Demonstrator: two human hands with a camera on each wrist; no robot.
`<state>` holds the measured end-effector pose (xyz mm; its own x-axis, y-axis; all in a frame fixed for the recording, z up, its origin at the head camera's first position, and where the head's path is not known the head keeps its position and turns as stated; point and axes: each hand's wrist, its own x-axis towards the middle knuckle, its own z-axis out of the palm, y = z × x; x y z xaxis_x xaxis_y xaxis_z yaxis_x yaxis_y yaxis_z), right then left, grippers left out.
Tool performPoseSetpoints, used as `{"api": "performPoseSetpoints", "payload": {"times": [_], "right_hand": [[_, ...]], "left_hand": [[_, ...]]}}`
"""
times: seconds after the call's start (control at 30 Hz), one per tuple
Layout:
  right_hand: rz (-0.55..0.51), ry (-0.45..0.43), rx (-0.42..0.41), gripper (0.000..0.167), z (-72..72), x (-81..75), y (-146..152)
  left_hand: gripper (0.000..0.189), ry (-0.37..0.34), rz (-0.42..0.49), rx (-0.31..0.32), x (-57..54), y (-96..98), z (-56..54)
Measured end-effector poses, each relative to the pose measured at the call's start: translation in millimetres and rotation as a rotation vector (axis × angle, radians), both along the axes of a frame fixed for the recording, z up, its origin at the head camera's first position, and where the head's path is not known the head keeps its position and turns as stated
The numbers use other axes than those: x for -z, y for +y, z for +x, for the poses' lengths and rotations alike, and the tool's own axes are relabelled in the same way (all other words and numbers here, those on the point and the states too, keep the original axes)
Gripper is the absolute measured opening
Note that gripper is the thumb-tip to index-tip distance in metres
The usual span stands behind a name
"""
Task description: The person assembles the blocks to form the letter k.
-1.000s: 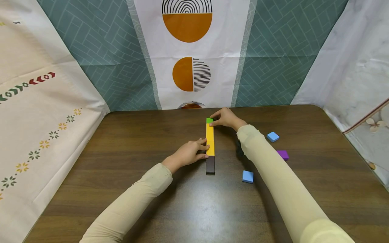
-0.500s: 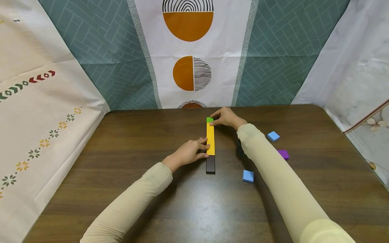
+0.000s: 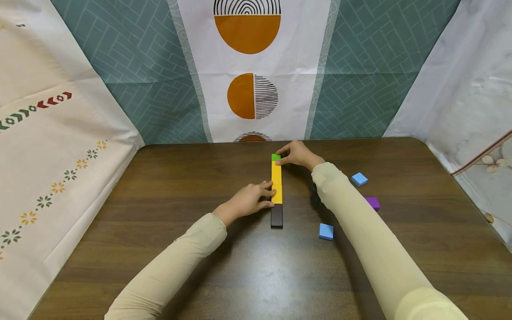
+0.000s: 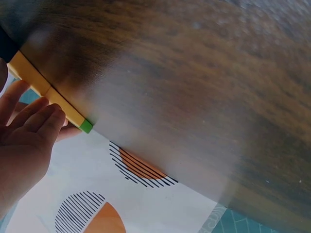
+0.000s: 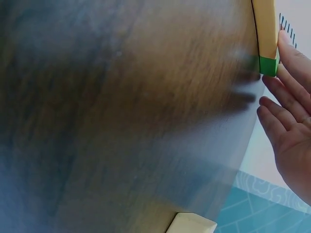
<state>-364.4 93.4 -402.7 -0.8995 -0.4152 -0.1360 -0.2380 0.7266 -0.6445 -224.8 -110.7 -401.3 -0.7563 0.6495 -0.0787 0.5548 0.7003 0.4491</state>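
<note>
A straight row of flat blocks stands on the table: a small green block (image 3: 276, 157) at the far end, two yellow blocks (image 3: 277, 173), and a dark block (image 3: 277, 216) nearest me. My left hand (image 3: 247, 200) touches the left side of the nearer yellow block, its fingers fairly straight. In the left wrist view those fingers (image 4: 41, 116) lie along the row. At the far end my right hand (image 3: 298, 156) has its thumb by the row's right side and index finger by the green block (image 5: 268, 66). Its other fingers extend loosely in the right wrist view.
Right of the row lie a blue block (image 3: 326, 232), another blue block (image 3: 359, 179) and a purple block (image 3: 372, 203), partly behind the right sleeve. A dark object (image 3: 315, 195) shows beside that sleeve. A pale block (image 5: 192, 223) appears in the right wrist view. Cloth hangs behind the table.
</note>
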Motion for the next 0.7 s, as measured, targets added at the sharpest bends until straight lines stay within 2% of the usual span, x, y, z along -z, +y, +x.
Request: {"api": "performPoseSetpoints", "payload": {"times": [0.37, 0.7], "right_hand": [[0.032, 0.05, -0.045, 0.048, -0.5, 2.2, -2.7], [0.038, 0.039, -0.039, 0.049, 0.6, 0.0, -1.5]], "left_hand": [[0.049, -0.005, -0.016, 0.001, -0.2, -0.1, -0.5], [0.049, 0.002, -0.016, -0.002, -0.2, 0.7, -0.4]]}}
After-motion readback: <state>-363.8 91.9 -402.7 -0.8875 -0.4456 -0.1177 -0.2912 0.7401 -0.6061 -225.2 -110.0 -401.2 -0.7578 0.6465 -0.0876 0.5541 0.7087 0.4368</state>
